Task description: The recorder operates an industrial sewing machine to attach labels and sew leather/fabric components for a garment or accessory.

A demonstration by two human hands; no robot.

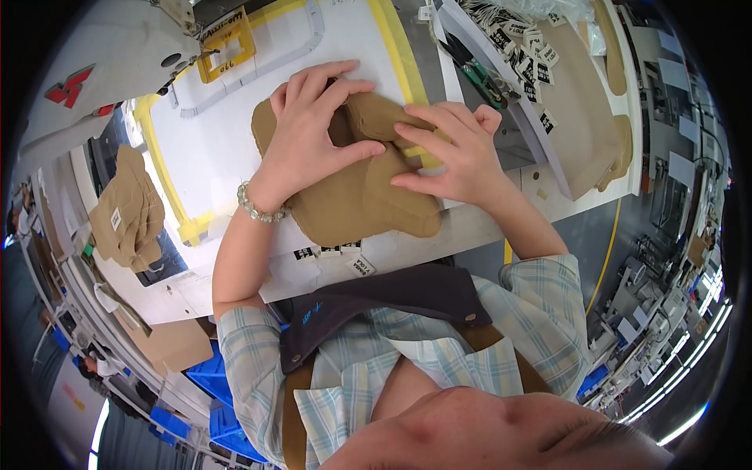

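Observation:
A tan-brown fabric piece (337, 204), folded over at its far side, lies on the white work surface under both my hands. My left hand (309, 129) rests on it with fingers spread and its thumb stretched toward the fold. Over the folded flap (384, 117), my right hand (462, 149) touches the cloth with its fingertips. Its thumb stays apart, near the lower layer. Neither hand closes round the cloth. The layers beneath my left palm are hidden. Small black-and-white labels (361, 266) lie by the near edge of the cloth.
A sewing machine head (102, 63) stands at the far left, near a yellow frame (229, 48). More brown pieces (129, 207) lie at left. At right, a tray (583, 149) holds several labels, with green-handled snips (482, 82) next to it. Yellow tape (397, 47) borders the surface.

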